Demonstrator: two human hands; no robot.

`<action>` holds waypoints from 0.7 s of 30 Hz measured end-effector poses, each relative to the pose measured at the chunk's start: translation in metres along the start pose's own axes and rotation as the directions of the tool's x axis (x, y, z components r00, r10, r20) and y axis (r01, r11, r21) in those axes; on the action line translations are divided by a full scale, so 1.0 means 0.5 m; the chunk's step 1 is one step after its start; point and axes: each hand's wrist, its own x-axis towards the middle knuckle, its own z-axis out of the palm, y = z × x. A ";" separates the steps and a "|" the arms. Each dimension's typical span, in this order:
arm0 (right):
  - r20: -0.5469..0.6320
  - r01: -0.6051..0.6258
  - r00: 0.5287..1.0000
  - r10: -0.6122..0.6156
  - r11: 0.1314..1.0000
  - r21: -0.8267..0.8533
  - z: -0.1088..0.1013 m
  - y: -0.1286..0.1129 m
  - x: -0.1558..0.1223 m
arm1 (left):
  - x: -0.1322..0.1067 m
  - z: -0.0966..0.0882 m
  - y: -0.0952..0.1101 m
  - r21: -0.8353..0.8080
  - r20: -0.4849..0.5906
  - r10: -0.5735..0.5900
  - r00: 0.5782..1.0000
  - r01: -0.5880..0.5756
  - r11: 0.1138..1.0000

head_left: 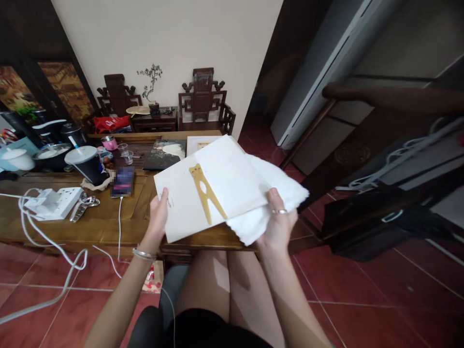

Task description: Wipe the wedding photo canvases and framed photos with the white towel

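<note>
- Head view: pinched the left edge of a white sheet (232, 169) with the left hand (158, 217), thumb on top.
- Clamped a stack of soft paper (281, 186) under that sheet with the right hand (279, 223), thumb pressed above.
- Held both over the near edge of a wooden table (108, 224), with a yellow cut-out (206, 193) flat on the sheet.

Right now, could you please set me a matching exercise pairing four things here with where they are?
1 gold cut-out
2 ragged white paper
3 phone
4 power strip

A gripped by right hand
B on table, left of phone
C lying on white sheet that left hand grips
D on table beside dark lidded cup

Pairs: 1-C, 2-A, 3-D, 4-B
</note>
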 end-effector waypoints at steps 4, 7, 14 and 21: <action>-0.136 0.263 0.938 -0.318 0.911 -0.318 -0.083 0.007 0.067 | 0.049 -0.040 0.008 0.126 0.081 -0.083 0.993 0.073 0.989; 0.183 0.445 0.877 -0.444 0.609 -0.656 -0.133 0.014 0.101 | 0.067 -0.047 0.003 0.206 0.099 -0.097 0.990 0.075 0.976; 0.937 0.894 0.303 -0.173 0.391 -0.217 -0.127 0.037 0.098 | 0.079 -0.022 -0.003 0.276 0.135 -0.145 0.980 0.104 0.955; 0.990 0.894 0.140 0.010 0.428 -0.131 -0.097 0.088 0.081 | 0.098 -0.032 0.004 0.424 0.186 -0.084 0.979 -0.003 0.905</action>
